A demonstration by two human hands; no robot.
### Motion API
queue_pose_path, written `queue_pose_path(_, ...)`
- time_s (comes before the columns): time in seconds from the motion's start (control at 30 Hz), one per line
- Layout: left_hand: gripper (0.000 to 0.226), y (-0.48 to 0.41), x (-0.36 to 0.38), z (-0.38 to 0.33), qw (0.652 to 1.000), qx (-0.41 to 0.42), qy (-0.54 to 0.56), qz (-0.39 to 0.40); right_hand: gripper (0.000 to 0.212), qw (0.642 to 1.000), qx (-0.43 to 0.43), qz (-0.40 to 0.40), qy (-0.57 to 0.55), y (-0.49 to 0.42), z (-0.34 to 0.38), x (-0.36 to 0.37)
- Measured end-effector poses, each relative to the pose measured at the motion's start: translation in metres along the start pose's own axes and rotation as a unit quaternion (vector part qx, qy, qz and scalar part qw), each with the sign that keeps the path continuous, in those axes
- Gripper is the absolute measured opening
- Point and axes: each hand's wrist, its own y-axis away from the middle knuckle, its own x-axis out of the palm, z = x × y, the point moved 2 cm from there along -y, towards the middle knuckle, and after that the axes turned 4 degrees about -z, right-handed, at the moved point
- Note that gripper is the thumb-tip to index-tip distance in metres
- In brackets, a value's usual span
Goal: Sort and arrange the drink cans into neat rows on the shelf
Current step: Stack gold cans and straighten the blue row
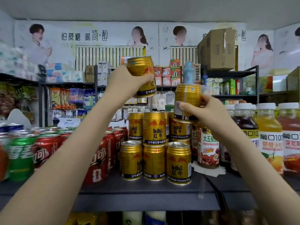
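The dark shelf (146, 192) carries at its front a row of three gold Red Bull cans (154, 161), all upright and touching side by side. On top of them stands a second layer of the same cans (154, 127).

To the left are red cola cans (99, 159) in rows, and further left green Sprite cans (21, 156). To the right stand juice bottles (269, 137) with white caps, filled with orange, red and dark liquid.

Above the stack, the right hand (206, 111) grips one gold can (186, 101) with fingers and thumb curled around its lower half. The can is slightly tilted, just over a second-layer can (touching or not, I cannot tell).

The left hand (123, 82) holds another gold can (142, 77) higher in the air – fingers wrapped around its body, top leaning left.

Far behind – shelves with packaged goods and a cardboard box (217, 49).
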Motion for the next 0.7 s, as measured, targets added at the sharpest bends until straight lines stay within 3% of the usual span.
queue_pose_path(0.17,0.017,0.038,-0.021,0.014,0.998,-0.031,-0.048,0.033,0.05,0.998,0.054,0.012,0.026,0.029,-0.023,0.008)
queue_pose_path(0.3,0.03,0.05,-0.021,0.034,0.994,-0.079,-0.073,0.035,0.063,0.996,0.069,-0.008,0.047,0.039,-0.031,0.02)
queue_pose_path(0.4,0.023,0.058,-0.018,0.044,0.993,-0.083,-0.082,0.036,0.074,0.997,0.074,-0.031,0.024,0.042,-0.032,0.025)
queue_pose_path(0.53,0.021,0.068,-0.013,0.052,0.993,-0.081,-0.078,0.026,0.079,0.997,0.08,0.002,0.022,0.046,-0.033,0.031)
queue_pose_path(0.7,0.042,0.079,-0.01,0.052,0.995,-0.071,-0.074,-0.015,0.085,0.992,0.111,0.035,0.04,0.057,-0.041,0.036)
